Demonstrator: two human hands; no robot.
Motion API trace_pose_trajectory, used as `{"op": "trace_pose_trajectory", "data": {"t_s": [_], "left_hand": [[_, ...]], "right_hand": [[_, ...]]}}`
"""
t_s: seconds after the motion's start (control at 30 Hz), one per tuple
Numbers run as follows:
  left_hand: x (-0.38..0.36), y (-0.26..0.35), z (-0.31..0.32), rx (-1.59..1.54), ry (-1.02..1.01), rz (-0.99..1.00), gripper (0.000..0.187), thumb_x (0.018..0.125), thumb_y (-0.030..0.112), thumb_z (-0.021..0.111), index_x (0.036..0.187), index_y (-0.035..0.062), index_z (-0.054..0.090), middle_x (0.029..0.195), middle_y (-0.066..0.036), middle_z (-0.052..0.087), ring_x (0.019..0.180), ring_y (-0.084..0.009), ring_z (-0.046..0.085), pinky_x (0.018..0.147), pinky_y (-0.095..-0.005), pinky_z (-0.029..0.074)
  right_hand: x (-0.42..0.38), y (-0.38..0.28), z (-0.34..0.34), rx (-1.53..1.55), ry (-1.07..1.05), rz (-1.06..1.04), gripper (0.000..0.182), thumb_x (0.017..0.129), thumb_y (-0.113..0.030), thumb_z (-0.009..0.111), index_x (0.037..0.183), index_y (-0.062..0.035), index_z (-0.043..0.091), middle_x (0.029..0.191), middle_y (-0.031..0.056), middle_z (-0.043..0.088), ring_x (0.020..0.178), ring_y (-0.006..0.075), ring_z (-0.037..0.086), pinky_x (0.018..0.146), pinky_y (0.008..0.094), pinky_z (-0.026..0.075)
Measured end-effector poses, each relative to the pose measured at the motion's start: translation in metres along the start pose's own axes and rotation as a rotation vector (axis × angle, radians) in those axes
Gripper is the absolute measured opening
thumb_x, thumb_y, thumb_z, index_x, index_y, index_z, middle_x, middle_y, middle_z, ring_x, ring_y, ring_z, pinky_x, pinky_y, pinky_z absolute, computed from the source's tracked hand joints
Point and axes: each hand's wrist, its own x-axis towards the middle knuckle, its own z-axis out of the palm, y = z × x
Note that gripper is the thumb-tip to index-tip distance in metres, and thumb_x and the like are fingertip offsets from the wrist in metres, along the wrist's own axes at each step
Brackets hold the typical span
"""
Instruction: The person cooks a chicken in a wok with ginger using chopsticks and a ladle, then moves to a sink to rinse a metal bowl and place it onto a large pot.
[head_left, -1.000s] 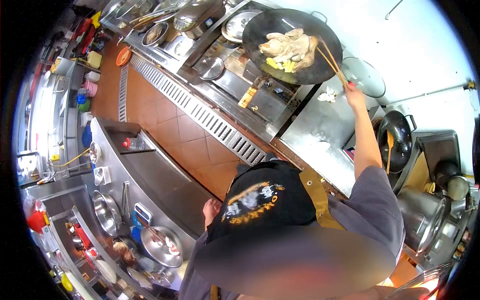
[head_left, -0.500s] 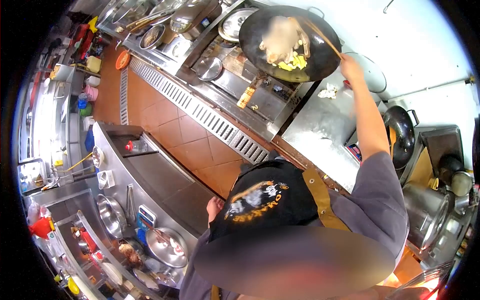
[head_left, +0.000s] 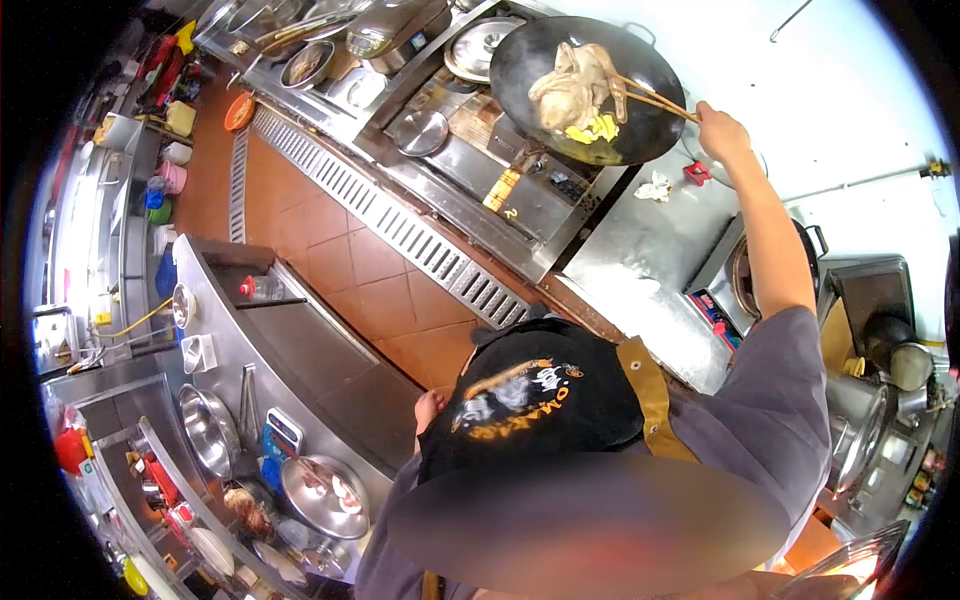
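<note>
Long wooden chopsticks [head_left: 655, 98] are gripped in my right hand [head_left: 722, 133], which is out over the right rim of a large black wok [head_left: 520, 85]. Their tips touch a pale whole chicken [head_left: 572, 88] in the wok. Yellow-green pieces [head_left: 597, 129] lie beside the chicken, near the wok's lower side. The wok's handle with a yellow wrap [head_left: 502, 188] points toward me. My left hand [head_left: 429, 408] hangs low beside the black apron, fingers curled; whether it holds anything is hidden.
A steel counter [head_left: 640, 235] with a crumpled white cloth [head_left: 655, 187] adjoins the stove. A floor drain grate [head_left: 400, 235] crosses the tiles. Behind, a steel counter bears bowls [head_left: 325, 495] and a scale [head_left: 284, 432]. Pots stand at the right.
The chopsticks have moved lower against the chicken, and my right hand has shifted right and slightly down. The chicken sits more upright in the wok. My view has shifted slightly.
</note>
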Motion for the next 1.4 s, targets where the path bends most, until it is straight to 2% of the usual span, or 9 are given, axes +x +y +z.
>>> {"op": "trace_pose_trajectory", "data": {"t_s": [0.07, 0.33, 0.5, 0.6, 0.7, 0.8, 0.93, 1.0, 1.4], "left_hand": [[-0.028, 0.125, 0.024, 0.220, -0.087, -0.155, 0.024, 0.093, 0.020, 0.052, 0.074, 0.0059, 0.052, 0.064, -0.003, 0.052, 0.053, -0.0131, 0.050, 0.046, -0.0255, 0.037], [0.004, 0.413, 0.259, 0.446, -0.609, 0.649, 0.034, 0.092, 0.034, 0.056, 0.087, 0.0007, 0.064, 0.070, -0.004, 0.063, 0.065, -0.0127, 0.058, 0.057, -0.0285, 0.044], [0.011, 0.480, 0.413, 0.140, -0.721, 0.209, 0.047, 0.094, 0.046, 0.051, 0.105, 0.0012, 0.060, 0.084, -0.010, 0.065, 0.064, -0.0172, 0.064, 0.054, -0.0283, 0.051], [0.057, 0.474, 0.463, 0.003, -0.643, 0.280, 0.036, 0.090, 0.029, 0.054, 0.081, -0.0045, 0.062, 0.066, -0.012, 0.060, 0.048, -0.0217, 0.058, 0.040, -0.0341, 0.045], [0.054, 0.481, 0.460, -0.114, -0.590, 0.279, 0.021, 0.082, 0.010, 0.055, 0.071, -0.0064, 0.061, 0.058, -0.014, 0.058, 0.045, -0.0241, 0.055, 0.039, -0.0372, 0.040], [0.055, 0.495, 0.430, -0.122, -0.573, 0.184, 0.014, 0.083, 0.012, 0.060, 0.077, -0.0004, 0.060, 0.061, -0.010, 0.057, 0.047, -0.0168, 0.051, 0.041, -0.0299, 0.037], [0.056, 0.510, 0.345, 0.097, -0.624, 0.307, 0.022, 0.088, 0.023, 0.060, 0.091, 0.0015, 0.064, 0.059, -0.005, 0.056, 0.045, -0.0119, 0.047, 0.041, -0.0256, 0.035], [0.057, 0.514, 0.302, 0.235, -0.586, 0.325, 0.030, 0.091, 0.031, 0.059, 0.098, 0.0017, 0.063, 0.058, -0.001, 0.055, 0.042, -0.0089, 0.043, 0.039, -0.0242, 0.032], [0.092, 0.511, 0.200, 0.227, -0.588, 0.329, 0.033, 0.095, 0.025, 0.052, 0.119, 0.0038, 0.061, 0.062, -0.001, 0.054, 0.044, -0.0061, 0.041, 0.042, -0.0207, 0.032]], "right_hand": [[0.006, 0.010, 0.006, 0.090, -0.057, -0.072, 0.015, 0.090, -0.013, 0.046, 0.104, -0.0097, 0.050, 0.091, 0.0208, 0.065, 0.086, 0.0384, 0.063, 0.074, 0.0493, 0.047], [-0.017, 0.005, 0.073, 0.491, -0.273, 0.069, 0.017, 0.090, -0.019, 0.052, 0.102, -0.0071, 0.052, 0.079, 0.0158, 0.062, 0.069, 0.0303, 0.062, 0.058, 0.0440, 0.048], [-0.060, -0.040, 0.091, 1.119, -0.396, 0.157, 0.020, 0.087, -0.019, 0.056, 0.099, -0.0035, 0.056, 0.073, 0.0073, 0.058, 0.062, 0.0160, 0.057, 0.054, 0.0349, 0.047], [-0.065, -0.066, 0.104, 1.048, -0.263, 0.076, 0.028, 0.086, -0.018, 0.055, 0.106, 0.0016, 0.055, 0.097, 0.0190, 0.064, 0.091, 0.0279, 0.062, 0.081, 0.0365, 0.048], [-0.074, -0.073, 0.108, 1.059, -0.064, 0.011, 0.029, 0.088, -0.020, 0.053, 0.108, 0.0015, 0.057, 0.097, 0.0156, 0.065, 0.085, 0.0255, 0.063, 0.074, 0.0359, 0.050], [-0.099, -0.053, 0.046, 1.476, -0.509, 0.216, 0.027, 0.088, -0.015, 0.051, 0.111, -0.0025, 0.059, 0.089, 0.0056, 0.064, 0.064, 0.0110, 0.056, 0.050, 0.0245, 0.043], [-0.125, -0.026, 0.007, 1.803, -0.536, 0.148, 0.021, 0.091, -0.012, 0.050, 0.105, -0.0040, 0.062, 0.084, 0.0029, 0.062, 0.066, 0.0095, 0.056, 0.056, 0.0216, 0.044], [-0.130, -0.033, -0.003, 1.456, -0.115, -0.021, 0.020, 0.095, -0.018, 0.050, 0.097, -0.0027, 0.063, 0.079, 0.0017, 0.061, 0.066, 0.0092, 0.056, 0.059, 0.0224, 0.046], [-0.031, -0.079, 0.036, 1.363, 0.167, 0.251, 0.030, 0.096, -0.027, 0.052, 0.089, -0.0014, 0.065, 0.069, 0.0034, 0.060, 0.061, 0.0093, 0.055, 0.056, 0.0238, 0.045]]}}
